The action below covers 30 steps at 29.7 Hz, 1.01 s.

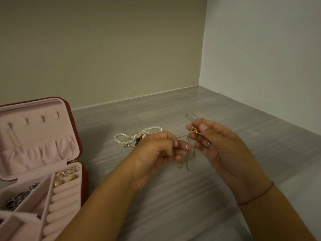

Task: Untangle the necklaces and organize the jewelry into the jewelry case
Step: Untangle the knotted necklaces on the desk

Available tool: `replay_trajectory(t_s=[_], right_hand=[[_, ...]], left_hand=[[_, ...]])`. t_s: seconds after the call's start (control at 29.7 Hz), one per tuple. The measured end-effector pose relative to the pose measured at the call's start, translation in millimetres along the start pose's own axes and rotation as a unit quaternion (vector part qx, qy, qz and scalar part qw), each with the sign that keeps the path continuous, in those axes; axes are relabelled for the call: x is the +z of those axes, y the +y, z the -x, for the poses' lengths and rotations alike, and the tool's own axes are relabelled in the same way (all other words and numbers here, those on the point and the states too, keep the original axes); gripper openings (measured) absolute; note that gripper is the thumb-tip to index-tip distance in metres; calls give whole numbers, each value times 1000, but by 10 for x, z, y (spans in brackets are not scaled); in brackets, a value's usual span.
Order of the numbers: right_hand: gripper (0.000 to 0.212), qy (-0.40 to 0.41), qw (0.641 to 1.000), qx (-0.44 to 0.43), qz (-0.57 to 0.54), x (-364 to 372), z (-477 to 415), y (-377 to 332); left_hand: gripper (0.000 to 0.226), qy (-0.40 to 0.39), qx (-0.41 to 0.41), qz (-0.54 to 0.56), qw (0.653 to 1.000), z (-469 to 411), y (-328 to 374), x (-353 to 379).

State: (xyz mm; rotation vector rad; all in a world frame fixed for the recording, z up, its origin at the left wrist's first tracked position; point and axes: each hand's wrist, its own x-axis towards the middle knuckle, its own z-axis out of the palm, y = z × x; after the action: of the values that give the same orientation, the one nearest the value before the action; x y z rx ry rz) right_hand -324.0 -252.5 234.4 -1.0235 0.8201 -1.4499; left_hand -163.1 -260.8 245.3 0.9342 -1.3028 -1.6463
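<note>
My left hand (pixel 156 150) and my right hand (pixel 218 143) are raised above the table, both pinching thin tangled chain necklaces (pixel 187 148) that hang in loops between them. A small gold bead pendant (pixel 196 131) sits at my right fingertips. On the table behind my left hand lies a heap of jewelry with a pearl strand (pixel 125 138) and dark red beads. At the left stands the open jewelry case (pixel 34 153), red outside and pink inside, holding gold earrings (pixel 64 180) and a dark silvery piece (pixel 19 199).
A metal hairpin (pixel 189 117) lies on the grey table (pixel 191 197) beyond my right hand. Walls close the table off at the back and right. The case has ring rolls and divided compartments.
</note>
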Motion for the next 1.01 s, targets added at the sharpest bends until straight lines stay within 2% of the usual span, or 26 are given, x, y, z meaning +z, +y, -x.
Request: replay_trajectory(t_s=[0.13,0.3,0.57,0.74,0.88,1.01], right_hand=[[16,-4,999,0,-37,13,-12,-10],[18,-20,999,3,-46,37,-4,-32],[18,-32,999,-13,38,60,1,-55],[21,-69,996,-20,59,87,13,-112],[28,-68,996,-8,60,80,-6,-106],[25,-57,996,-3,62,74,-12,-83]], left_hand=[[32,-7,-5,-8,1000,15,17,9],[15,-12,-18,-5,1000,27,19,28],[29,-6,-22,-39,999,46,15,33],[27,-18,-16,-53,998,53,10,22],[23,-6,4,-57,998,47,6,20],[19,9,9,-55,998,32,2,13]])
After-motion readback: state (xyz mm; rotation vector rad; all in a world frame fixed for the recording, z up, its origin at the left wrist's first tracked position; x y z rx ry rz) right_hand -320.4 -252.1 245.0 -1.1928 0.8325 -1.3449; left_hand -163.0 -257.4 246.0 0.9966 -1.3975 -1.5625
